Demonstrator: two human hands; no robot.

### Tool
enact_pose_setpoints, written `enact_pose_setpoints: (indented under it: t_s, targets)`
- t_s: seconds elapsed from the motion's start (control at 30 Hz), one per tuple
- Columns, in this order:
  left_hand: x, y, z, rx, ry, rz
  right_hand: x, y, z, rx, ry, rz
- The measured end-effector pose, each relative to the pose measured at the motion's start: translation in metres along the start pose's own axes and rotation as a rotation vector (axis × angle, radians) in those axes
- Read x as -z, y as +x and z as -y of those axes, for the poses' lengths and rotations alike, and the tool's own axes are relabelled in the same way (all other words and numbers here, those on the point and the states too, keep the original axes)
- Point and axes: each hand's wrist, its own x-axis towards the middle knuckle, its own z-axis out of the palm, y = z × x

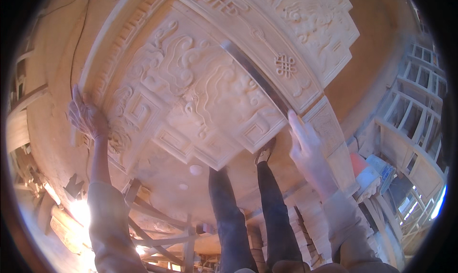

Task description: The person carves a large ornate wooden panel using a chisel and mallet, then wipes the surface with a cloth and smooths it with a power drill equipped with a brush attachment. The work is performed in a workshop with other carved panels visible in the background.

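Observation:
A large pale wooden panel (210, 77) fills the middle of the head view, carved in relief with curling shapes, square spirals and a stepped lower edge. My right hand (305, 144) is closed around the near end of a long, flat, grey metal file (257, 77), index finger laid along it. The file slants up and left across the panel, beside a curved carved band (267, 39) with knot motifs. At the panel's left border, my left hand (89, 116) grips the raised rim, fingers pointing up and away. Part of its grip is hidden.
Another carved section (315, 20) lies at the upper right. Wooden chair-like frames (415, 125) stack along the right, near a blue and white container (377, 173). A thin cable (76, 49) hangs at left. Bright light (80, 213) glares at lower left; my legs (229, 206) show below.

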Motion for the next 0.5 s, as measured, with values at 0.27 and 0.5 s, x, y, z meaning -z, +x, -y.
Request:
enact_pose_setpoints:
  t_s: [0.27, 0.5]
  targets:
    - [0.002, -0.002, -0.005, -0.014, 0.000, -0.009, 0.008, -0.011, -0.007, -0.016, -0.076, 0.056]
    - [0.002, -0.003, -0.009, -0.059, 0.024, -0.090, 0.017, -0.009, -0.005, -0.112, -0.227, 0.214]
